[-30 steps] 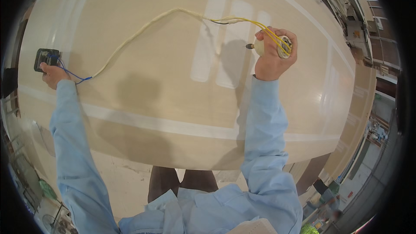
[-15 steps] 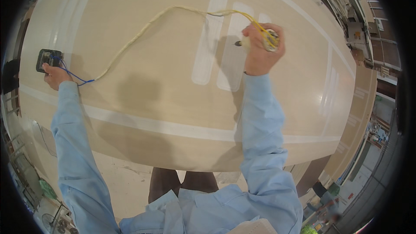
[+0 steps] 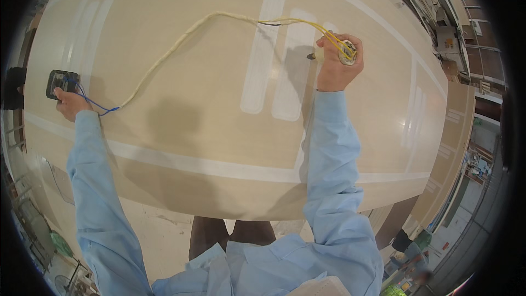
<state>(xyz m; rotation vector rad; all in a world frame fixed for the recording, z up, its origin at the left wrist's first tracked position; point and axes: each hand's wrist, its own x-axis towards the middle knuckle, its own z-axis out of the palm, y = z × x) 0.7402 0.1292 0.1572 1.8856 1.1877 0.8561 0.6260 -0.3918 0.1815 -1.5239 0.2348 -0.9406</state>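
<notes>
On the left, my left hand (image 3: 71, 105) grips a black square electrical box (image 3: 64, 84), its thumb pressed over the near edge. Blue wires (image 3: 92, 103) run out of the box into a long cream-sleeved cable (image 3: 165, 56). That cable arcs across the board and ends in yellow wires (image 3: 316, 26). My right hand (image 3: 333, 70) has its fingers wrapped round a round white fitting (image 3: 347, 53), where the yellow wires enter its open end. A dark tip sticks out at the fitting's other side; its exact kind is hidden by my fingers.
Beneath everything lies a large tan board (image 3: 219, 137) with white stripes and bars. At its right stands a stack of tan boards (image 3: 452, 131). Timber and shelving (image 3: 433, 16) fill the far right, and a green item (image 3: 61, 244) lies at the lower left.
My right hand has moved slightly right with the white fitting, and the yellow wires have shifted along with it. The left hand still grips the black box; the whole view has shifted a little.
</notes>
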